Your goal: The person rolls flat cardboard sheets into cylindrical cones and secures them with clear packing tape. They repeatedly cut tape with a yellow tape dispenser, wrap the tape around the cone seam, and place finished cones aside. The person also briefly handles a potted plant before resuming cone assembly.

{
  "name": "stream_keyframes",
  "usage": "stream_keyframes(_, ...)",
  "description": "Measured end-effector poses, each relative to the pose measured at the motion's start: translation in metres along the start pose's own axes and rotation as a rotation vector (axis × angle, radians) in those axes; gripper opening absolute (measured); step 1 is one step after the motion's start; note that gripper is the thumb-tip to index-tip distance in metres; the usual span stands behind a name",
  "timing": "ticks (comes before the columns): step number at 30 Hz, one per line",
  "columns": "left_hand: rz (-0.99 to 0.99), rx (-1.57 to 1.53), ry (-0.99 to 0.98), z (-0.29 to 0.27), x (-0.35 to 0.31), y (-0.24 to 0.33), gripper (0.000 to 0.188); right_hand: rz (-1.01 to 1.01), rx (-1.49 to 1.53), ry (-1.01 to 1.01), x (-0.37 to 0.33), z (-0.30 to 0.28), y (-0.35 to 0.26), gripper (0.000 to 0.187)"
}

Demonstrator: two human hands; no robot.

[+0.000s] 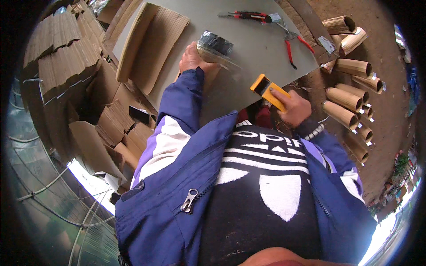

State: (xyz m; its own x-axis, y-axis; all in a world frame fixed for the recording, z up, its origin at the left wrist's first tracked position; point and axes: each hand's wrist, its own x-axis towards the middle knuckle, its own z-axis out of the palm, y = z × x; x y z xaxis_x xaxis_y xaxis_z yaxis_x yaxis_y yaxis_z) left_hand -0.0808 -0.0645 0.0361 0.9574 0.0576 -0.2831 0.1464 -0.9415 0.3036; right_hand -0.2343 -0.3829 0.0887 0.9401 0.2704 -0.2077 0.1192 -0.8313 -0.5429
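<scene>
Head view, using the dark glossy-topped block (215, 43) as landmark: it sits on the grey surface (262, 48), left hand (195, 60) against its near-left side – blur there, so cannot tell if those fingers grip or just steady it. Right hand (296, 108) is to the block's lower right, fingers clenched round a yellow hand tool (270, 92), front end pointing toward the block, well apart from it. Main risk: if the left hand is only resting there, the block could skid under a push from the tool. Left fingers could get nipped too, being so near the block's edge. Red-and-black cutter (250, 17) lies beyond the block, red-handled pliers (290, 36) to its right – a wide sweep might knock either. Curved cardboard piece (164, 40) left of the block could get bumped by the left sleeve.
</scene>
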Motion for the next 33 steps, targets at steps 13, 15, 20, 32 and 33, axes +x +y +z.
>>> stream_keyframes(13, 0.098, -0.643, -0.643, 0.002, 0.111, -0.105, 0.093, 0.006, -0.144, -0.085, 0.170, 0.111, -0.037, 0.049)
stream_keyframes(15, 0.165, -0.682, -0.682, 0.008, 0.104, -0.090, 0.065, -0.016, -0.061, -0.012, 0.144, 0.104, -0.032, 0.051)
stream_keyframes(20, 0.077, -0.735, -0.958, 0.073, 0.033, -0.035, 0.076, 0.015, -0.043, 0.113, 0.015, 0.060, -0.003, 0.054)
stream_keyframes(32, 0.368, 0.058, -0.090, 0.036, -0.005, -0.046, 0.092, -0.066, 0.089, 0.267, 0.080, 0.070, -0.042, 0.065)
stream_keyframes(33, 0.287, 0.121, 0.026, 0.043, -0.011, -0.037, 0.100, -0.081, 0.087, 0.290, 0.090, 0.067, -0.051, 0.068)
